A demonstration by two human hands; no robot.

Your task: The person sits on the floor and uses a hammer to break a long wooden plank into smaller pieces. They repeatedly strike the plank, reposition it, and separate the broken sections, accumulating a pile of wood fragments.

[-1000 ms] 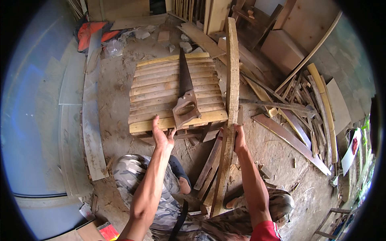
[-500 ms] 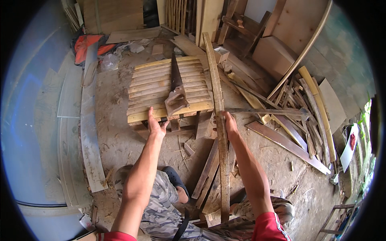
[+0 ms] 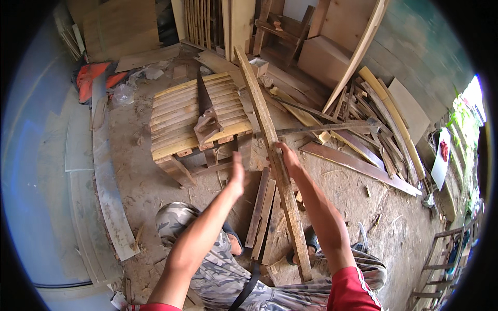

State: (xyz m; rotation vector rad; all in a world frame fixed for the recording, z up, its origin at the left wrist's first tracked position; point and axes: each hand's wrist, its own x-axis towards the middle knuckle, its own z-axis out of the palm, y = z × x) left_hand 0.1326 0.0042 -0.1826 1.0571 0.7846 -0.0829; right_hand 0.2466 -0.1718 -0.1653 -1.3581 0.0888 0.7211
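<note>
Timber (image 3: 284,181), one long, straight, pale-brown squared length, slants across the middle, its far end leaning left and its near end between the person's two legs. One right hand (image 3: 289,158) grips it from the right side, about midway along. One left hand (image 3: 237,173) is empty and open, fingers extended, apart from the timber and just to its left. Far of that hand stands one low, yellowish slatted wooden table (image 3: 171,150); its narrow slats are hard to count exactly. One handsaw with a dark tapering blade and brown wooden handle (image 3: 205,106) lies on it, blade pointing far, handle at the near edge. Three narrow brown wooden strips (image 3: 257,207) lie near, left of the timber's near half. On the right lie one long reddish-brown plank (image 3: 358,167) and, farther, a heap of brown scrap wood (image 3: 381,142), its pieces too tangled to count, with one curved yellowish strip (image 3: 394,122) along its right side. On the left, one long flat grey board (image 3: 111,202) lies on the floor, one crumpled orange-red sheet (image 3: 92,80) at its far end.
</note>
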